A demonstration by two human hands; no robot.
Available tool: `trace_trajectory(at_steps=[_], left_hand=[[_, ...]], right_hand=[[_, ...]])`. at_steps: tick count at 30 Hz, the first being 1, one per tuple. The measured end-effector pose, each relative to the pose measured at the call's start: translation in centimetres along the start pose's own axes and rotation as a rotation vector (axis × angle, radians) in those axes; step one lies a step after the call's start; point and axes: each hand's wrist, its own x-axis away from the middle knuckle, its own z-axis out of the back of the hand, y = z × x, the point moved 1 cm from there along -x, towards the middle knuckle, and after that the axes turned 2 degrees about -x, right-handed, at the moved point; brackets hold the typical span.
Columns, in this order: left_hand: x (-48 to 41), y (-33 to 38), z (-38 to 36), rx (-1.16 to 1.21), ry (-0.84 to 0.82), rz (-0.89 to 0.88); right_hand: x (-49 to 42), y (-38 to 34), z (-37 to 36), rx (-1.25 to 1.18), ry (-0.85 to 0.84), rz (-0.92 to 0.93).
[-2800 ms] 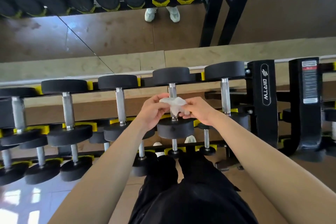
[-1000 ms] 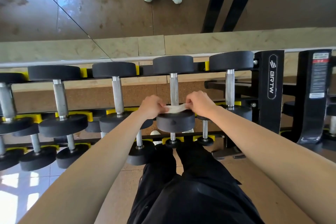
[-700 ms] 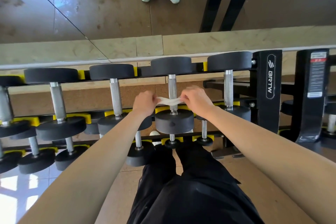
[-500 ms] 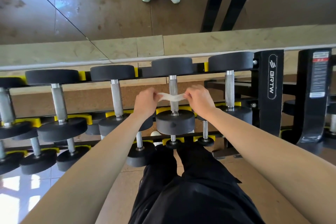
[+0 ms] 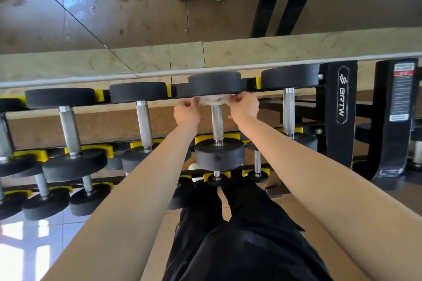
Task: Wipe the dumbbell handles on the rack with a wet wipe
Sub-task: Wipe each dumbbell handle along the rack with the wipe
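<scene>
I see the dumbbell handle [image 5: 217, 124] running straight away from me. My left hand [image 5: 186, 113] and right hand [image 5: 244, 107] each pinch an end of the wet wipe [image 5: 213, 100], stretched crosswise at its far end.

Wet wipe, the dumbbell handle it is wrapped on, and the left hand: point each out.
wet wipe [image 5: 213, 101], head view, bunched white middle.
dumbbell handle [image 5: 217, 122], head view, bare knurled shaft.
left hand [image 5: 186, 113], head view, back of hand.

On the rack's [image 5: 180, 92] top tier, open gaps run between the steel handles. At the back edge, the gaps beside the middle handle [image 5: 217, 123] are filled by the left hand [image 5: 186, 113] and right hand [image 5: 244, 107], which pinch a wipe [image 5: 212, 100] under the rear weight head [image 5: 214, 83]. The front weight head [image 5: 219, 154] closes the near end. A black upright [image 5: 338, 121] walls off the right end.
</scene>
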Motion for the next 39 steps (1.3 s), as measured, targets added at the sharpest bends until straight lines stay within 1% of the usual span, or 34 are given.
trace_trajectory(at_steps=[2, 4, 6, 7, 10, 11, 12, 13, 15, 16, 17, 19, 21, 22, 23, 24, 27, 28, 29, 30, 32, 34, 35, 36, 39], left_hand=[[0.3, -0.1, -0.7, 0.040, -0.095, -0.002], [0.5, -0.1, -1.2, 0.076, -0.178, -0.033], [0.6, 0.3, -1.1, 0.078, -0.190, -0.047], [0.4, 0.3, -0.8, 0.073, -0.169, -0.036], [-0.4, -0.2, 0.3, 0.004, -0.052, 0.088], [-0.5, -0.4, 0.7, -0.032, -0.053, 0.125], [-0.5, -0.6, 0.9, -0.071, -0.094, 0.140], [-0.5, -0.8, 1.0, -0.098, -0.165, 0.127], [0.0, -0.8, 1.1, -0.075, -0.333, 0.058], [0.3, -0.9, 1.4, -0.064, -0.384, 0.017], [0.5, -1.0, 1.6, -0.078, -0.393, -0.017], [0.2, -1.6, 2.2, -0.170, -0.318, -0.040], [0.0, -2.6, 3.2, -0.283, -0.216, -0.005], [-0.1, -3.0, 3.7, -0.330, -0.189, 0.004], [-0.2, -3.3, 4.0, -0.376, -0.199, -0.003], [-0.1, -3.6, 4.1, -0.418, -0.252, -0.024], [0.8, -3.6, 4.1, -0.522, -0.547, -0.093], [0.9, -3.6, 4.2, -0.545, -0.602, -0.105], [0.8, -3.8, 4.3, -0.576, -0.603, -0.113], [0.6, -3.9, 4.6, -0.634, -0.558, -0.123], [0.0, -4.3, 5.2, -0.827, -0.431, -0.152], [-0.4, -4.6, 5.5, -0.960, -0.366, -0.174], [-0.4, -4.6, 5.4, -0.991, -0.374, -0.200], [-0.3, -4.4, 5.1, -1.002, -0.418, -0.237], [0.6, -3.8, 4.0, -0.923, -0.649, -0.299]], right_hand=[[-0.4, 0.4, 0.4, -0.125, 0.017, -0.169], [-1.1, 0.8, 1.0, -0.174, 0.037, -0.266], [-1.3, 1.0, 1.1, -0.189, 0.042, -0.282], [-1.3, 1.0, 0.7, -0.207, 0.018, -0.272], [-0.5, 0.3, -0.6, -0.219, -0.170, -0.159], [-0.3, 0.3, -0.7, -0.175, -0.217, -0.110], [-0.4, 0.5, -0.4, -0.120, -0.234, -0.075], [-0.7, 0.9, 0.1, -0.060, -0.223, -0.058], [-1.5, 2.3, 1.8, 0.048, -0.166, -0.067], [-1.7, 2.9, 2.4, 0.083, -0.156, -0.080], [-1.7, 3.4, 2.7, 0.114, -0.162, -0.082], [-0.8, 3.4, 2.4, 0.178, -0.253, -0.029], [0.6, 3.1, 1.4, 0.278, -0.407, 0.084], [1.2, 3.1, 1.1, 0.328, -0.456, 0.142], [1.4, 3.3, 1.2, 0.361, -0.468, 0.175], [1.4, 3.4, 1.6, 0.374, -0.457, 0.174], [0.5, 4.6, 3.9, 0.429, -0.415, 0.115], [0.5, 5.0, 4.4, 0.461, -0.419, 0.110], [0.7, 5.2, 4.5, 0.494, -0.443, 0.119], [1.3, 5.1, 4.2, 0.530, -0.492, 0.141], [2.7, 4.6, 2.8, 0.588, -0.627, 0.193], [3.7, 4.2, 1.7, 0.631, -0.688, 0.238], [3.6, 4.1, 1.6, 0.655, -0.682, 0.245], [3.2, 4.1, 2.0, 0.685, -0.667, 0.240], [1.5, 5.1, 4.5, 0.774, -0.601, 0.159]])
